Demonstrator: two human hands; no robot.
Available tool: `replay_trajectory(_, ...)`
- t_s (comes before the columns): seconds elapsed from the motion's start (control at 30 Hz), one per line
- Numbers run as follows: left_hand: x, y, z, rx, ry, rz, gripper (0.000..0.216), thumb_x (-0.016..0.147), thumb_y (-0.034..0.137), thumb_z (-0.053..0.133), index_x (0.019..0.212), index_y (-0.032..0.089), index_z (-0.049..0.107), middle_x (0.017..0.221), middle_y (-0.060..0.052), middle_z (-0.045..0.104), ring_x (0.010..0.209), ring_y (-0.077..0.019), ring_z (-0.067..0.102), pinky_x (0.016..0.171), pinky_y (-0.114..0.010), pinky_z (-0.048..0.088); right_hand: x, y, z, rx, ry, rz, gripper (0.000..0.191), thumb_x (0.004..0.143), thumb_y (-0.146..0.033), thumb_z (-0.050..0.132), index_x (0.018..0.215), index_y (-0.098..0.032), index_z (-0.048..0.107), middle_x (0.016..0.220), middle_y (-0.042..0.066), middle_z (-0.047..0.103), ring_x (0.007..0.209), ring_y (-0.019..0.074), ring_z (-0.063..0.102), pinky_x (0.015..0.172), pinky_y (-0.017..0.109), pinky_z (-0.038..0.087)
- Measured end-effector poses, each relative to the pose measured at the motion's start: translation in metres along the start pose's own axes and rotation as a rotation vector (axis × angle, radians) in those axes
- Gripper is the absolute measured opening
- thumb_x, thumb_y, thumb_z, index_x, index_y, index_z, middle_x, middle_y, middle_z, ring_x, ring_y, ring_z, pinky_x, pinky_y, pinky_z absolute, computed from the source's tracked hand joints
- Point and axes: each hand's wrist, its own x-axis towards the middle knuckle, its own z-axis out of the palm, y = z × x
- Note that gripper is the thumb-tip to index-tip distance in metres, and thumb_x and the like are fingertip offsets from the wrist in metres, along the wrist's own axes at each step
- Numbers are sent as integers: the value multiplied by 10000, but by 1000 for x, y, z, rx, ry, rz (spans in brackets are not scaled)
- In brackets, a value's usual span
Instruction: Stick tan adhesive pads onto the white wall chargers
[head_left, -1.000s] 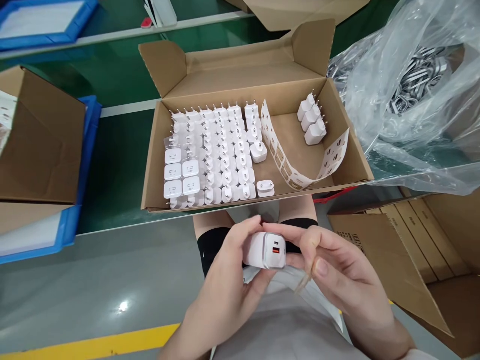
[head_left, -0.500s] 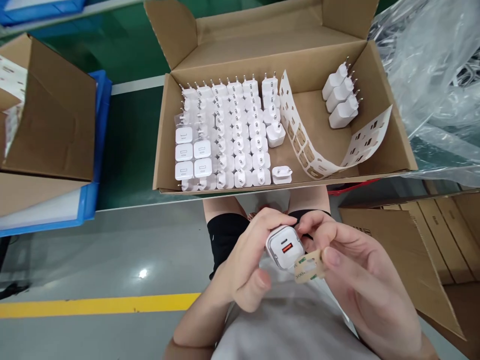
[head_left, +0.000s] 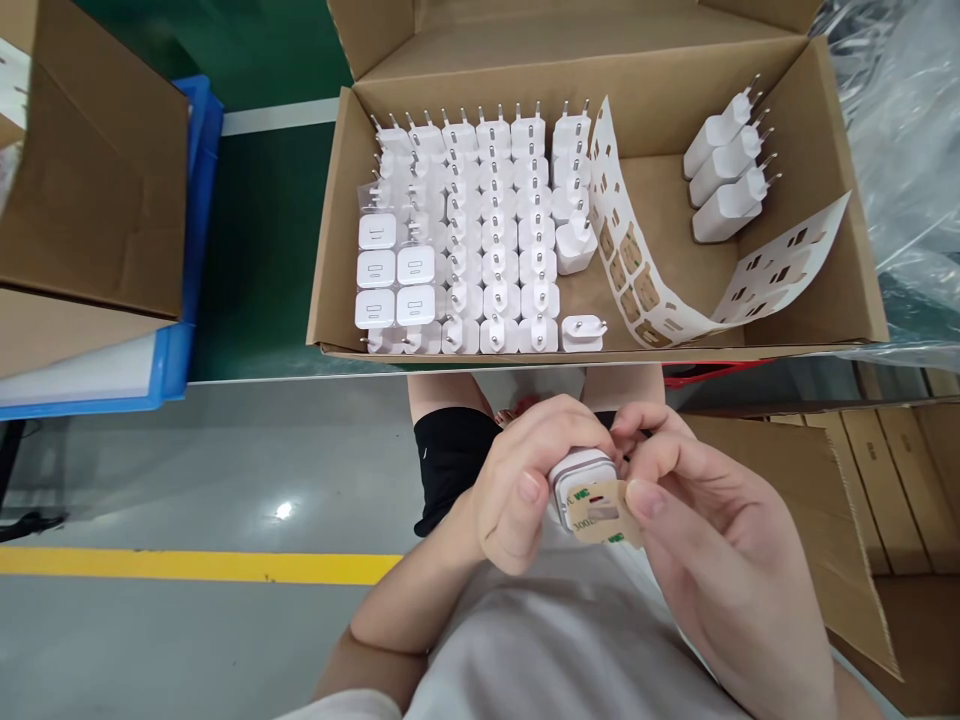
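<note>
My left hand (head_left: 529, 480) is wrapped round a white charger plug (head_left: 581, 462), its port face turned up toward me. Between the thumb and finger of my right hand (head_left: 697, 510) is a tan adhesive sticker (head_left: 600, 512) with green 3M print and cut-out slots. It lies over the port face and hides most of it; whether it is stuck down I cannot tell. Beyond my hands, a cardboard box (head_left: 465, 362) on the green table holds rows of white charger plugs (head_left: 499, 240), most with pins up. A curved white sticker sheet (head_left: 660, 305) stands inside the box.
Three more plugs (head_left: 727, 170) stand in the box's right part. At left, another cardboard box (head_left: 97, 180) rests over a blue tray (head_left: 176, 350). Clear plastic bags (head_left: 915, 180) lie at right. Below them is an open carton (head_left: 810, 500) of brown boxes.
The sticker has moved from beside the plug's corner to over its port face, covering the ports. The plug has tilted slightly in my left hand. My view has shifted a little.
</note>
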Motion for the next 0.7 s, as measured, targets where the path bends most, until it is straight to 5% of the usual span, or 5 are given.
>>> replay_trajectory(0.17,3,-6,1,-43,18,44,643,1108,717,343,977,196,696,905,-89,722,861,-261,660,819,-403,570,1,-2,2,36,34,88,250,879,-373,926,726,-238,781,1037,60,596,1024,172,644,755,170,630)
replay_trajectory(0.7,3,-7,4,-70,7,91,573,1138,635,373,987,191,703,920,-68,699,830,-218,623,808,-371,565,0,-2,3,45,49,60,231,895,-340,911,732,-233,787,1039,49,614,961,137,621,768,147,603)
